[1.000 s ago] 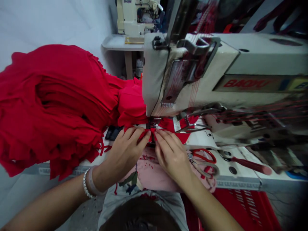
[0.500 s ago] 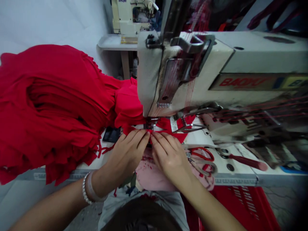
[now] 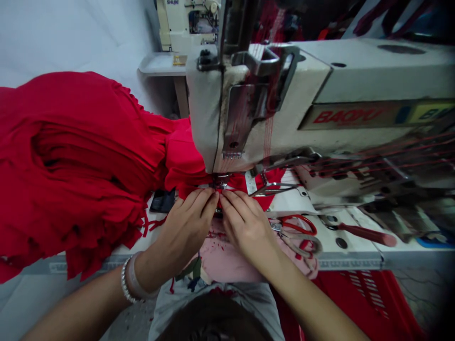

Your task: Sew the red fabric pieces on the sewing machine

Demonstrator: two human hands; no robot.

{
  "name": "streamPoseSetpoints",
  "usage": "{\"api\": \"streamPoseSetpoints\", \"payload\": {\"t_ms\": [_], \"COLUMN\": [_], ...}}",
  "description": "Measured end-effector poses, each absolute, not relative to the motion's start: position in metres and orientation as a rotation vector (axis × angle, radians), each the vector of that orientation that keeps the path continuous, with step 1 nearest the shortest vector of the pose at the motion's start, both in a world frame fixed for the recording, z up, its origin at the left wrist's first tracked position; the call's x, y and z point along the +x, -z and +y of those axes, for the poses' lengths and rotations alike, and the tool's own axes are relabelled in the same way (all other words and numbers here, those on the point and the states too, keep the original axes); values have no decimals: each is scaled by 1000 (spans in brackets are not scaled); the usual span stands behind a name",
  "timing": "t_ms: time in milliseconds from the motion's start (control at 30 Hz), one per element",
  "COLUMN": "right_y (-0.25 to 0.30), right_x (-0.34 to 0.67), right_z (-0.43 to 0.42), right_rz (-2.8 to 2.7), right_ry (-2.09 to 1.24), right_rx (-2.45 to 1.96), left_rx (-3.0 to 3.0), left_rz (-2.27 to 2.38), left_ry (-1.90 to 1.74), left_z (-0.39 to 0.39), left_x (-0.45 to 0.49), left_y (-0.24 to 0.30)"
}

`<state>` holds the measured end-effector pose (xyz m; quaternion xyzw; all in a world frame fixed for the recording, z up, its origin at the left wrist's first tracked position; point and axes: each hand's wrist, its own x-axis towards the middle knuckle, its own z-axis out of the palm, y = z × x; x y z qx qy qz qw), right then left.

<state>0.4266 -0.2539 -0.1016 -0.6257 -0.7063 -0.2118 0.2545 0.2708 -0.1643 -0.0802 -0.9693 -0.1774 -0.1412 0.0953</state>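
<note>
Red fabric [image 3: 265,202] lies flat under the presser foot [image 3: 221,181] of a large sewing machine [image 3: 204,104] threaded with red thread. My left hand [image 3: 186,225], with a beaded bracelet on its wrist, presses its fingertips onto the cloth just in front of the foot. Right beside it, my right hand [image 3: 250,232] holds the same cloth, its fingers together and pointing at the needle area. The two sets of fingertips nearly meet. Both thumbs are mostly hidden beneath the hands.
A big heap of red fabric pieces [image 3: 88,166] fills the left side. A dark phone-like object [image 3: 162,201] lies by it. To the right are red-handled scissors [image 3: 300,225] and a red-handled tool [image 3: 368,234]. A red basket [image 3: 387,303] stands below the table edge.
The view has shifted slightly, so the machine and the fabric heap appear a little further left. Both hands stay on the cloth at the presser foot, with almost no visible movement.
</note>
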Motion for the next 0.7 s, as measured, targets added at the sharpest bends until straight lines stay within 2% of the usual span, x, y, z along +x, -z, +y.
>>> {"api": "streamPoseSetpoints", "payload": {"t_ms": [333, 700], "right_y": [102, 102], "right_x": [430, 435], "right_z": [-244, -239], "right_rz": [-1873, -1749], "right_ry": [492, 210], "right_rx": [-1691, -1666], "left_rx": [-2952, -2946], "left_rz": [-472, -320], "left_ry": [516, 678], "left_z": [-158, -143], "left_x": [272, 274], "left_y": [82, 77]}}
